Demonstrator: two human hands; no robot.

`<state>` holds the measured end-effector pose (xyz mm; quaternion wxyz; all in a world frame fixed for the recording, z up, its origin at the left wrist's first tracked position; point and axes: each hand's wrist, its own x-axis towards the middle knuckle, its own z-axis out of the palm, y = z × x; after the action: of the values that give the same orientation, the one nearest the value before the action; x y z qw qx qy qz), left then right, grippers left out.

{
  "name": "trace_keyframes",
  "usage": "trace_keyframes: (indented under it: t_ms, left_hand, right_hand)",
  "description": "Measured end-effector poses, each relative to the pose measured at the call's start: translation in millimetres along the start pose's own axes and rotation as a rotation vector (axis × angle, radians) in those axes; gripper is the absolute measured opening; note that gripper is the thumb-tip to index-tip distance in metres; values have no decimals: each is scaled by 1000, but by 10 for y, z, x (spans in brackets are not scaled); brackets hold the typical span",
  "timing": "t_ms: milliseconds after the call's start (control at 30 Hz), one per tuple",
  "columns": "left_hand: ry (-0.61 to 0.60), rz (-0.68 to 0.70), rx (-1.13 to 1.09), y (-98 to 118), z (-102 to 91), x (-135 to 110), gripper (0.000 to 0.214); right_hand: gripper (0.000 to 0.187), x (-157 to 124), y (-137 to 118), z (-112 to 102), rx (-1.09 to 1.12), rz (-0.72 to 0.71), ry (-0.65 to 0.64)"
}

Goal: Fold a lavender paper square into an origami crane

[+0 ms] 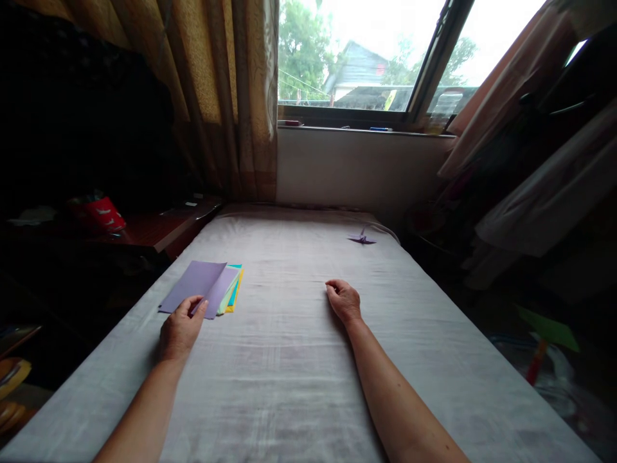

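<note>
My left hand (182, 331) pinches the near edge of a purple sheet of paper (195, 283) between thumb and fingers. That sheet is the top of a stack, and its right side is lifted and bent. Beneath it, more purple, pale green, blue and yellow sheets (234, 292) fan out to the right. My right hand (344, 299) rests on the white cloth (270, 386), its fingers curled closed with nothing visible in them. Beyond it, near the far right corner, stands a folded purple paper crane (362, 238), apart from both hands.
At the left is a dark reddish table (164, 225) with a red patterned container (103, 214). Curtains (250, 96) and a window (357, 58) are at the back. Clothes (530, 193) hang on the right, above a green piece (549, 328) beside the covered surface.
</note>
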<state>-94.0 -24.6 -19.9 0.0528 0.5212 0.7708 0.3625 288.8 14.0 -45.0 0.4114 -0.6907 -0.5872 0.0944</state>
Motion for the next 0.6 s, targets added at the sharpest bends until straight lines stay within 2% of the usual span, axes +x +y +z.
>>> trace_keyframes:
  t_ms: [267, 600]
  left_hand:
    - [-31, 39, 46, 16, -11, 22, 18]
    - [37, 186, 76, -99, 48, 23, 16]
  right_hand:
    - [28, 4, 11, 7, 10, -1, 12]
    - [30, 2, 45, 14, 24, -7, 22]
